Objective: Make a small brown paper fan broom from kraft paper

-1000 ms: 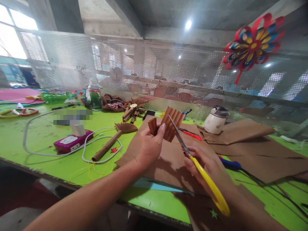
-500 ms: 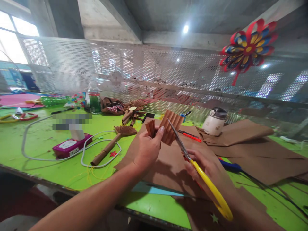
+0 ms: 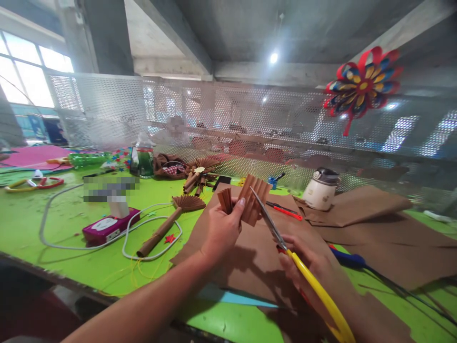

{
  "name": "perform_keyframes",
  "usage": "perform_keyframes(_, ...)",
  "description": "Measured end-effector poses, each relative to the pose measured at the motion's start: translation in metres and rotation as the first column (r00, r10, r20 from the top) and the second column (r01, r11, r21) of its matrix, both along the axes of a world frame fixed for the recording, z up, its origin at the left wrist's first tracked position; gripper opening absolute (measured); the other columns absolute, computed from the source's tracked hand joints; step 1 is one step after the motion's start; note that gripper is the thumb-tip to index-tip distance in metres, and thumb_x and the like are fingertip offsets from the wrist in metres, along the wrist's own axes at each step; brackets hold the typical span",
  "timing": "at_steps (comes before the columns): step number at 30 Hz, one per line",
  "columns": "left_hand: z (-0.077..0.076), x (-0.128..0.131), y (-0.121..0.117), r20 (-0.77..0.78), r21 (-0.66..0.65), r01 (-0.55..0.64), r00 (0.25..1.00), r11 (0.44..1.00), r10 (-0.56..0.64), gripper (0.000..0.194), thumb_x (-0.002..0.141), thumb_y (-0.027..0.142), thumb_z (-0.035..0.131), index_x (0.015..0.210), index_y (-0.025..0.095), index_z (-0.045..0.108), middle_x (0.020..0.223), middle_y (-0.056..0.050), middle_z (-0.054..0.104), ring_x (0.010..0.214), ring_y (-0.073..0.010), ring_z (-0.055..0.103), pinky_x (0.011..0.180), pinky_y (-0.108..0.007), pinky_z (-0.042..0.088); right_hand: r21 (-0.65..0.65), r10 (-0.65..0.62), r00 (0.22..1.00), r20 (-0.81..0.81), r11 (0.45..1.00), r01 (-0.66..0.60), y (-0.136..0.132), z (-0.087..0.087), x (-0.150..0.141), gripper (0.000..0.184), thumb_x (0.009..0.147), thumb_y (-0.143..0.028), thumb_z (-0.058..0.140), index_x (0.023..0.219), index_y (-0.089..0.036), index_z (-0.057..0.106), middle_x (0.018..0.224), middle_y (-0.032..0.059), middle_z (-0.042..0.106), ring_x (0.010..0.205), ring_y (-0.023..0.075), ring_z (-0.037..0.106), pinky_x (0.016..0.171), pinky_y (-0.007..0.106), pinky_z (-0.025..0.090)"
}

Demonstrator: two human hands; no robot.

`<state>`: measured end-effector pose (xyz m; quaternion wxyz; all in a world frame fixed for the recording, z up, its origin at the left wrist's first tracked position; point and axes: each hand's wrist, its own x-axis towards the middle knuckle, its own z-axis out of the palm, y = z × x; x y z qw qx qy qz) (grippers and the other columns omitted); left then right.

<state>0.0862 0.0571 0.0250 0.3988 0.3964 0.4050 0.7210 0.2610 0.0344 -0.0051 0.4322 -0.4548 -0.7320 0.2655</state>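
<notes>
Between thumb and fingers, my left hand (image 3: 224, 231) pinches a pleated piece of brown paper (image 3: 254, 197), with a narrower folded part on its left side. My right hand (image 3: 303, 259) grips a pair of scissors (image 3: 273, 226) with yellow and red handles. Its blades look closed and point up at the paper's right part; whether they touch it I cannot tell. Under both hands lies a large brown paper sheet (image 3: 246, 267). Left of it rests a fan-shaped brown paper piece on a rolled stem (image 3: 160, 231).
A purple power strip (image 3: 109, 227) with a white cable stands at left. Behind are more paper fans (image 3: 200, 178) and a green bottle (image 3: 144, 159). At right are a cream jug (image 3: 321, 189), a red cutter (image 3: 288, 212), a blue-handled corded tool (image 3: 346, 258) and folded brown paper (image 3: 371, 202).
The view has tilted up slightly, so everything sits lower in the picture. Both hands keep their hold on the paper and scissors, with little other visible change.
</notes>
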Motion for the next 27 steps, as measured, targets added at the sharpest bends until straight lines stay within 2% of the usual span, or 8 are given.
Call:
perform_keyframes(3, 0.0, 0.0, 0.0, -0.001, -0.013, -0.003, 1.0, 1.0, 0.003, 0.03, 0.07, 0.041, 0.07, 0.073, 0.015, 0.054, 0.043, 0.008, 0.043, 0.034, -0.003, 0.031, 0.034, -0.015, 0.023, -0.099, 0.024, 0.996, -0.08, 0.995, -0.032, 0.002, -0.008, -0.002, 0.051, 0.074, -0.063, 0.053, 0.1, -0.02, 0.06, 0.063, -0.0009, 0.057, 0.041, 0.0091, 0.042, 0.036, 0.02, 0.032)
perform_keyframes(8, 0.003, -0.001, -0.001, 0.0, -0.004, 0.04, 0.999, 0.999, -0.04, 0.031, 0.071, 0.042, 0.068, 0.076, 0.017, 0.051, 0.043, 0.008, 0.045, 0.031, -0.0032, 0.03, 0.033, -0.016, 0.022, -0.109, -0.007, 0.994, -0.108, 0.994, -0.005, 0.004, -0.011, -0.002, 0.052, 0.071, -0.064, 0.056, 0.096, -0.019, 0.061, 0.063, -0.0002, 0.057, 0.046, 0.0105, 0.044, 0.04, 0.022, 0.034)
perform_keyframes(14, 0.005, -0.003, -0.002, 0.003, -0.009, 0.063, 0.998, 0.998, -0.062, 0.034, 0.067, 0.043, 0.07, 0.075, 0.016, 0.05, 0.042, 0.007, 0.048, 0.029, -0.0037, 0.029, 0.031, -0.017, 0.02, -0.138, -0.018, 0.999, -0.031, 0.99, 0.013, -0.003, 0.001, -0.001, 0.047, 0.073, -0.06, 0.055, 0.097, -0.02, 0.062, 0.055, -0.0033, 0.05, 0.04, 0.0085, 0.038, 0.036, 0.02, 0.028)
perform_keyframes(23, 0.002, 0.005, -0.005, -0.114, -0.021, -0.004, 0.993, 1.0, 0.001, 0.027, 0.07, 0.039, 0.068, 0.072, 0.014, 0.056, 0.047, 0.003, 0.056, 0.03, -0.0033, 0.032, 0.033, -0.018, 0.022, -0.19, 0.041, 0.993, -0.115, 0.98, -0.062, -0.007, 0.013, -0.002, 0.052, 0.075, -0.063, 0.053, 0.1, -0.018, 0.058, 0.056, -0.0031, 0.051, 0.042, 0.0078, 0.043, 0.035, 0.016, 0.032)
perform_keyframes(27, 0.001, 0.008, -0.007, -0.129, -0.016, -0.009, 0.992, 1.0, 0.006, 0.026, 0.069, 0.038, 0.069, 0.069, 0.014, 0.059, 0.044, 0.003, 0.054, 0.033, -0.0055, 0.037, 0.035, -0.019, 0.025, -0.219, 0.052, 0.993, -0.105, 0.973, -0.074, -0.009, 0.019, 0.0, 0.057, 0.074, -0.066, 0.053, 0.103, -0.017, 0.058, 0.058, -0.0017, 0.053, 0.044, 0.01, 0.048, 0.036, 0.018, 0.037)
